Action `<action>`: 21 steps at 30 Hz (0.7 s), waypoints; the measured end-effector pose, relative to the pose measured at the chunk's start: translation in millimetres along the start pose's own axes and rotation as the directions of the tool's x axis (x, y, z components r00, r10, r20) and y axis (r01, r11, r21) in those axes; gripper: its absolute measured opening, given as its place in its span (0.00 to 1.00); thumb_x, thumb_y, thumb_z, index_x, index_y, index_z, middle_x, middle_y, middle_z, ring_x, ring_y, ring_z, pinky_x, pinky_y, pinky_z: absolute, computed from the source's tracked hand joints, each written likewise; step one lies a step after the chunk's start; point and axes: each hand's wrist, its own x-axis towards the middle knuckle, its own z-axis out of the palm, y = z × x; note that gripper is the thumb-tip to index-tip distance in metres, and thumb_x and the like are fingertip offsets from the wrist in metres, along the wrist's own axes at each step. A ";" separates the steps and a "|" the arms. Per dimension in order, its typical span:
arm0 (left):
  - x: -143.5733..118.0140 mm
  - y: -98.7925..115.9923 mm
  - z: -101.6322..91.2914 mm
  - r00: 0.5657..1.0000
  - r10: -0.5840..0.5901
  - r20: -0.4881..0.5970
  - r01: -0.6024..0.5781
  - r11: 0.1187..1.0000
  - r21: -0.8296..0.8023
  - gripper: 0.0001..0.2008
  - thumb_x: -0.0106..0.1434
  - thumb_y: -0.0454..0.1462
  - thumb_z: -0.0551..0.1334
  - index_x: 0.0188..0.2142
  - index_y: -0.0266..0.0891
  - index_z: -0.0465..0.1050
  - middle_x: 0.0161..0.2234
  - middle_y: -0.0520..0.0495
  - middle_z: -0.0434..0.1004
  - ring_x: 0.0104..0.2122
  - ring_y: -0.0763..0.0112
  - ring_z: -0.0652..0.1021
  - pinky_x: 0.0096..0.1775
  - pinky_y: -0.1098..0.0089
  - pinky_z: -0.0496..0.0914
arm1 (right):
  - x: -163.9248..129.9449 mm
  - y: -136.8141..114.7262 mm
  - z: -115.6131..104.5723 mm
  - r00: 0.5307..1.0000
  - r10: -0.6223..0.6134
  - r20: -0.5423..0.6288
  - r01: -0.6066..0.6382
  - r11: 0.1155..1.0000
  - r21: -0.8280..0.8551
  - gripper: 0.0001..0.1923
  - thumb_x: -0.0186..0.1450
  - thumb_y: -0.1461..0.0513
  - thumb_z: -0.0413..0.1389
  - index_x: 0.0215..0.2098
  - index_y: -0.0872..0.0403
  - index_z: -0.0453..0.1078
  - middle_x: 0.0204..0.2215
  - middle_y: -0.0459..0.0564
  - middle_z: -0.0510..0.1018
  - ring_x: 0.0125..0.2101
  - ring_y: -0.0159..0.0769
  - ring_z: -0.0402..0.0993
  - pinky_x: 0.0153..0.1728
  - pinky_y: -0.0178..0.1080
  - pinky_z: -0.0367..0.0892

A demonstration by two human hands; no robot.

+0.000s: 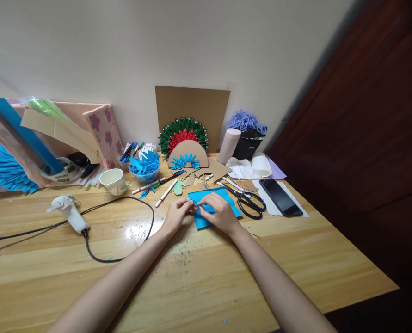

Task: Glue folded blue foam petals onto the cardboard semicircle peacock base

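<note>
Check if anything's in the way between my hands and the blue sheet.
Nothing visible is. Your left hand is at the left edge of the blue sheet, and your right hand is over it. The black-handled scissors lie to the right, not between.

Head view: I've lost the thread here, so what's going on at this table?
A person's left hand and right hand meet at the fingertips over a blue sheet; the fingers hide whatever small piece may be between them. Black-handled scissors lie by the sheet's right side. Behind the hands, a cardboard half-disc carries a fan of blue petals, and a clear bowl of blue pieces stands to the left.
</note>
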 end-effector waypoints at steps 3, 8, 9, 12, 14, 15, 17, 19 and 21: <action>0.4 0.7 0.2 1.000 -0.015 -0.004 0.015 1.000 -0.023 0.11 0.52 0.41 0.60 0.20 0.35 0.71 0.22 0.49 0.74 0.25 0.72 0.73 0.33 0.72 0.68 | -0.8 0.9 1.0 1.000 -0.010 0.004 0.010 1.000 -0.006 0.05 0.60 0.67 0.52 0.31 0.52 0.68 0.28 0.49 0.75 0.33 0.37 0.69 0.37 0.39 0.63; 0.2 1.6 1.0 0.999 -0.031 -0.041 0.028 0.998 -0.055 0.11 0.51 0.41 0.60 0.21 0.34 0.71 0.21 0.48 0.74 0.25 0.71 0.74 0.33 0.71 0.69 | -1.7 1.7 2.2 1.000 -0.025 0.013 0.025 1.000 -0.010 0.05 0.60 0.68 0.52 0.32 0.53 0.68 0.29 0.49 0.74 0.33 0.37 0.69 0.36 0.38 0.64; 0.0 1.7 1.1 0.999 -0.030 -0.041 0.028 0.998 -0.056 0.11 0.51 0.41 0.60 0.21 0.34 0.71 0.21 0.48 0.74 0.25 0.71 0.74 0.33 0.71 0.69 | -1.7 1.7 2.4 1.000 -0.025 0.011 0.026 1.000 -0.012 0.05 0.60 0.68 0.52 0.32 0.53 0.68 0.29 0.49 0.74 0.33 0.37 0.69 0.36 0.38 0.64; -0.2 1.6 0.8 0.999 -0.022 -0.025 0.021 0.998 -0.060 0.13 0.53 0.43 0.60 0.22 0.34 0.71 0.22 0.47 0.74 0.25 0.71 0.74 0.33 0.71 0.68 | -1.7 1.9 2.8 1.000 -0.029 0.010 0.030 0.999 -0.021 0.04 0.60 0.68 0.52 0.31 0.53 0.67 0.29 0.49 0.74 0.33 0.37 0.68 0.36 0.38 0.64; 0.0 1.5 0.4 1.000 -0.005 -0.014 0.005 0.999 -0.033 0.14 0.53 0.44 0.60 0.21 0.34 0.71 0.22 0.48 0.74 0.25 0.72 0.73 0.33 0.71 0.68 | -1.8 2.2 3.1 0.999 -0.038 0.005 0.038 0.999 -0.023 0.04 0.60 0.68 0.52 0.31 0.53 0.67 0.29 0.49 0.74 0.33 0.37 0.68 0.36 0.38 0.64; 0.1 1.5 0.3 1.000 0.009 -0.009 -0.009 1.000 -0.007 0.15 0.53 0.44 0.61 0.21 0.34 0.70 0.21 0.48 0.73 0.25 0.72 0.73 0.32 0.72 0.67 | -1.9 2.4 3.3 0.999 -0.045 0.002 0.045 0.999 -0.021 0.04 0.60 0.67 0.52 0.31 0.53 0.67 0.29 0.49 0.74 0.33 0.37 0.68 0.35 0.38 0.64; 0.3 1.6 0.1 0.999 0.039 0.001 -0.039 0.998 0.046 0.15 0.52 0.44 0.62 0.20 0.34 0.70 0.20 0.50 0.72 0.24 0.74 0.71 0.31 0.73 0.66 | -2.1 2.8 3.7 0.998 -0.057 -0.003 0.056 0.998 -0.013 0.04 0.60 0.67 0.52 0.31 0.53 0.67 0.29 0.49 0.74 0.33 0.37 0.68 0.36 0.39 0.64; 0.3 1.4 -0.2 0.998 0.055 0.014 -0.056 0.996 0.068 0.15 0.52 0.44 0.63 0.20 0.34 0.69 0.20 0.50 0.71 0.23 0.74 0.71 0.31 0.74 0.66 | -2.1 2.7 3.8 0.998 -0.059 -0.012 0.059 0.998 0.000 0.04 0.60 0.67 0.53 0.31 0.53 0.68 0.29 0.49 0.75 0.33 0.37 0.69 0.36 0.39 0.64; 0.3 0.7 -0.7 0.998 0.054 0.015 -0.055 0.997 0.056 0.14 0.53 0.44 0.63 0.21 0.34 0.69 0.21 0.50 0.72 0.24 0.74 0.71 0.31 0.74 0.65 | -1.5 1.5 3.7 0.998 -0.049 -0.025 0.050 0.998 0.025 0.04 0.60 0.67 0.53 0.31 0.53 0.68 0.29 0.49 0.75 0.33 0.37 0.69 0.36 0.39 0.64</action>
